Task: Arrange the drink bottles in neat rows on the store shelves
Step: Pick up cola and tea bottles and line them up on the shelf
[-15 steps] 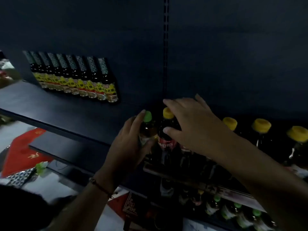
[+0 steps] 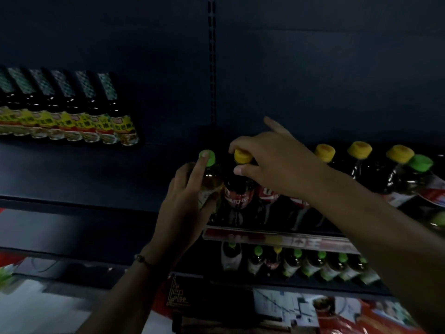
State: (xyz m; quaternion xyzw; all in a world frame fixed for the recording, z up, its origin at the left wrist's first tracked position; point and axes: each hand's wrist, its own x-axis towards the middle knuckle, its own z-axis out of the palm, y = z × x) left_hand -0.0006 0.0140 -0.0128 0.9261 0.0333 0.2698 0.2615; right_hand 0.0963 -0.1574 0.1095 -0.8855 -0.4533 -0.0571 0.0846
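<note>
Two hands at work on the middle shelf point(image 2: 101, 179). Left hand point(image 2: 185, 203) wraps round a pale bottle with a green cap point(image 2: 209, 179), forefinger laid up its neck to the cap. Right hand point(image 2: 277, 165) now pinches the yellow cap point(image 2: 242, 156) of a dark red-labelled bottle point(image 2: 238, 191), fingertip over the top and thumb below; half a second back hovered spread over that cap, not closed. Pale bottle sits touching the dark one, at the left end of a row of yellow-capped bottles point(image 2: 360, 150). Judged: grasp secured, dark bottle ready for squaring into line; pale bottle being butted against it. Odd green-capped bottle point(image 2: 420, 165) noted far right among yellow caps. Separate row of yellow-labelled bottles point(image 2: 72, 121) well apart, upper left. Lower shelf row point(image 2: 313, 263) mostly green-capped, blurred.
</note>
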